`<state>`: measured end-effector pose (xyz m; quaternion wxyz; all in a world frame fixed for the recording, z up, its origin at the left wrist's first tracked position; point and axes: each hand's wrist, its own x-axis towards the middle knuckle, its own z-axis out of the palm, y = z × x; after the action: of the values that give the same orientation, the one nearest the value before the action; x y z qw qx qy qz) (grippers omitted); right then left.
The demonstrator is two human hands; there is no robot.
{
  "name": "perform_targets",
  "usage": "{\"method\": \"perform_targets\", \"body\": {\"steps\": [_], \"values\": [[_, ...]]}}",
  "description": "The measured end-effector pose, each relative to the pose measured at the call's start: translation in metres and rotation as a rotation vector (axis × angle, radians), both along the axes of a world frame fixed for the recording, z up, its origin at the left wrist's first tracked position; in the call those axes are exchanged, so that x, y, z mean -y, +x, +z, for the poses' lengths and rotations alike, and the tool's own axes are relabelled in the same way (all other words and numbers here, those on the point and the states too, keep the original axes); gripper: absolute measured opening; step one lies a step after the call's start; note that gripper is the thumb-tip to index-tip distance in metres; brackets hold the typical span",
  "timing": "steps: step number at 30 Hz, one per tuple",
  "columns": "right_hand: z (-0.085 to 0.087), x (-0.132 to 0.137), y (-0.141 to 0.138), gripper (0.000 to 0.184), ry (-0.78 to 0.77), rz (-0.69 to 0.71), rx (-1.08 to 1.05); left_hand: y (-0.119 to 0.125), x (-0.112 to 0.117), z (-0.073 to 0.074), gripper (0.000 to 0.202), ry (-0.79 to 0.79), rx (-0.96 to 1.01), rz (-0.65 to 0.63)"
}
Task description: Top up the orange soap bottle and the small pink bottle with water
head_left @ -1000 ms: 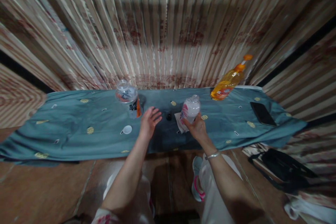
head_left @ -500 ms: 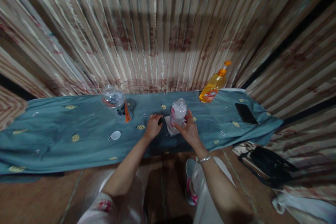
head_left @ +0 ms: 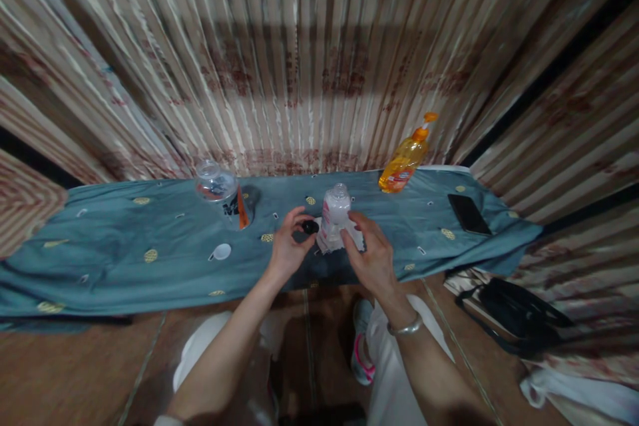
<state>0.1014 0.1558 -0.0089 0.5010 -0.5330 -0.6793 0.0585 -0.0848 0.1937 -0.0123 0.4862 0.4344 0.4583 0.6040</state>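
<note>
A small clear bottle (head_left: 335,210) with a pink and white label stands uncapped on the blue-green cloth (head_left: 124,259), on a folded white tissue (head_left: 324,241). My left hand (head_left: 288,249) pinches a small black cap (head_left: 310,227) just left of the bottle. My right hand (head_left: 372,256) is beside the bottle's right side, fingers curled around its lower part and touching the tissue.
A clear jar (head_left: 219,188) with an orange and black label stands at the back left, a white lid (head_left: 220,252) in front of it. An orange pump bottle (head_left: 405,158) leans at the back right. A black phone (head_left: 468,213) lies further right. A black bag (head_left: 514,319) sits on the floor.
My left hand reached to the black cap on the cloth and picked it up. My right hand slid lower on the bottle. The camera view shifted slightly.
</note>
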Motion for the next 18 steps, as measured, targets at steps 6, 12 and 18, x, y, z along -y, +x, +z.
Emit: {"method": "perform_targets", "body": {"steps": [6, 12, 18], "values": [[0.009, 0.01, -0.026, 0.037, -0.027, 0.132, 0.072, 0.01, 0.018, 0.022, 0.064, -0.006, -0.008, -0.09], [0.016, 0.007, -0.03, 0.034, -0.122, 0.074, 0.105, 0.014, 0.021, 0.025, 0.066, 0.117, -0.097, -0.191], [0.015, 0.013, -0.026, 0.041, -0.25, 0.01, 0.14, 0.018, 0.017, 0.009, 0.067, 0.281, -0.286, -0.268]]}}
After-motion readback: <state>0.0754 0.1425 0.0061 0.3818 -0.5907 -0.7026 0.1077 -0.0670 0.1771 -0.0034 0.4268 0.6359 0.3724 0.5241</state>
